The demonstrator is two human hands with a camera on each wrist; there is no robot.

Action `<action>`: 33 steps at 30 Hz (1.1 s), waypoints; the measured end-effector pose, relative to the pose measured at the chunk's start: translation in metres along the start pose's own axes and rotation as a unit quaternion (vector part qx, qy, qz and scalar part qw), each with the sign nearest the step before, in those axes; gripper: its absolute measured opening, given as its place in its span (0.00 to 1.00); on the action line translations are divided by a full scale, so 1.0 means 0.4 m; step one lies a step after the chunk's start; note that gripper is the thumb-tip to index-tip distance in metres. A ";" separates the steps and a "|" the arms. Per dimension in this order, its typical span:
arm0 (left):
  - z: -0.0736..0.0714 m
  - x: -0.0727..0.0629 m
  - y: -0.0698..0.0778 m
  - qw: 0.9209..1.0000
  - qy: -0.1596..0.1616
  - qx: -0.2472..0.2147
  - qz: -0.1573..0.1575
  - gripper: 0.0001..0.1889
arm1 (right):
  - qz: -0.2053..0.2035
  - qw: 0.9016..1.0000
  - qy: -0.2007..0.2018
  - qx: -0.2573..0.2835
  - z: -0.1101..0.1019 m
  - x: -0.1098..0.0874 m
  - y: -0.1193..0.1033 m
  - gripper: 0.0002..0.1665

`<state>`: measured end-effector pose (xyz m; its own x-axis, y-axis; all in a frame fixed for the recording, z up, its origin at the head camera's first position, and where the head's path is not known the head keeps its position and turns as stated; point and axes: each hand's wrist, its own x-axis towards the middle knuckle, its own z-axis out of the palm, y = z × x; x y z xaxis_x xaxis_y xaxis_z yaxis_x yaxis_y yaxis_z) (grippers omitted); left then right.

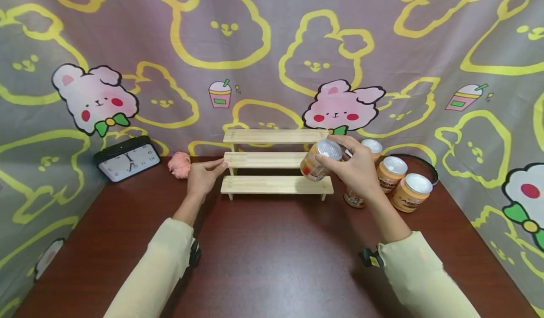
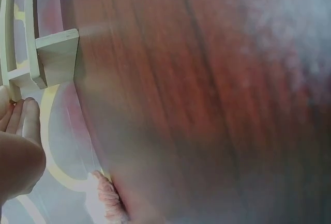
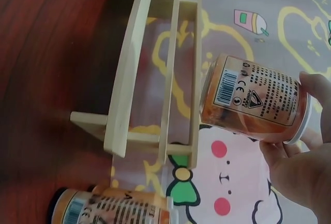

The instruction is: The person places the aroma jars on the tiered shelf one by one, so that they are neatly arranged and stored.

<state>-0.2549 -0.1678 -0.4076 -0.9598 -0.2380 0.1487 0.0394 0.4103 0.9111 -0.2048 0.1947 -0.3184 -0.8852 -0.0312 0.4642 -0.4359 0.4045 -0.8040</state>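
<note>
Gripping a jar [image 1: 312,167] with our right hand [image 1: 359,169], our left hand [image 1: 201,179] pinching the wooden rack [image 1: 276,185], we are probably placing; next needs careful, level lowering.

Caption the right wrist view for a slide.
Right hand grips a labelled jar near a tiered wooden rack; another jar shows at lower left.

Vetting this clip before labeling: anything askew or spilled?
The clock at far left looks upside down: its numerals appear inverted. No spill shows; the tilted jar is simply held in the right hand.
</note>
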 end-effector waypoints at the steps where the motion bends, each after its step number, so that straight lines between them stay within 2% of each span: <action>1: 0.000 0.002 0.000 1.000 -0.001 0.002 0.000 0.15 | -0.003 1.000 0.000 0.003 0.005 0.005 -0.002 0.31; 5: -0.002 0.003 0.001 1.000 -0.008 0.004 -0.005 0.15 | -0.018 1.000 -0.001 0.007 0.023 0.024 -0.005 0.31; 9: -0.001 0.005 0.006 1.000 -0.011 -0.002 0.004 0.15 | -0.029 1.000 -0.002 0.004 0.039 0.044 -0.006 0.30; 17: 0.000 0.000 0.005 1.000 -0.002 0.006 -0.005 0.15 | -0.019 0.999 -0.023 0.032 0.075 0.083 -0.019 0.32; 22: 0.003 -0.001 0.001 1.000 0.006 0.015 0.007 0.14 | -0.021 0.998 -0.029 0.045 0.093 0.105 -0.032 0.32; 29: 0.005 -0.003 0.000 0.999 0.009 0.040 0.028 0.13 | -0.022 0.999 -0.025 0.025 0.110 0.132 -0.048 0.32; 33: 0.002 -0.001 0.002 0.999 0.007 0.040 0.031 0.13 | -0.015 0.999 -0.026 0.033 0.126 0.150 -0.056 0.33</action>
<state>-0.2547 -0.1667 -0.4073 -0.9522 -0.2217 0.2102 0.0766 0.4929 0.8667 -0.2563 0.1376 -0.2914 -0.8782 -0.0910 0.4695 -0.4703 0.3420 -0.8135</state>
